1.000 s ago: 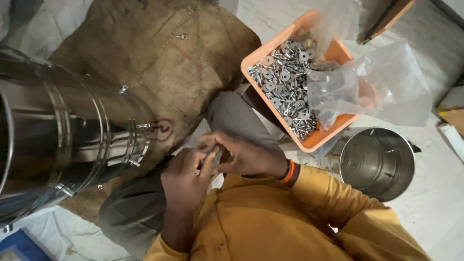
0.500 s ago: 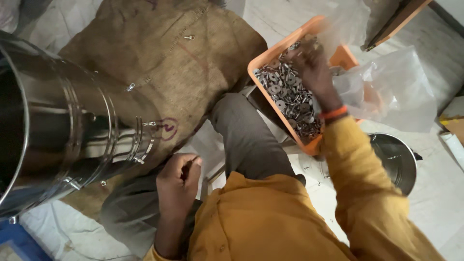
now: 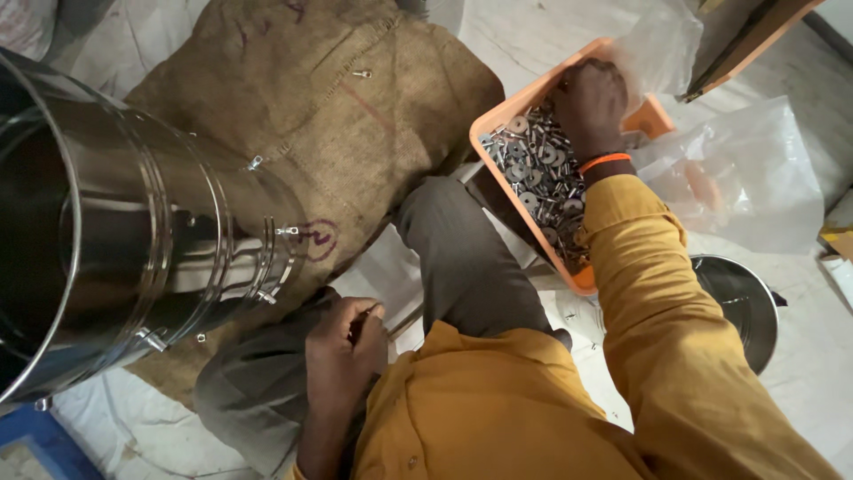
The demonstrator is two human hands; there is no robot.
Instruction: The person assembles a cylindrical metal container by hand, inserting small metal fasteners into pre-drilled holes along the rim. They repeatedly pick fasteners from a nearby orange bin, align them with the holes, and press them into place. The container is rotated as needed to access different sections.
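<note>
I sit on the floor in a mustard-yellow shirt. My right hand (image 3: 590, 105), with an orange band at the wrist, reaches into an orange plastic tray (image 3: 506, 111) full of small metal parts (image 3: 542, 178); its fingers are curled down among them and what they hold is hidden. My left hand (image 3: 342, 351) rests closed near my knee, pinching a small dark piece between thumb and fingers. A large shiny steel drum (image 3: 124, 240) lies on its side at the left, with small clips on its bands.
A brown burlap sack (image 3: 355, 133) covers the floor under the drum. Clear plastic bags (image 3: 746, 178) lie right of the tray. A round steel lid or pot (image 3: 742, 307) sits at the right behind my arm. A blue object (image 3: 35, 440) shows at bottom left.
My right hand left my left hand, swung up to the orange tray and now digs deeper into the metal parts. My left hand stays by my knee, still closed.
</note>
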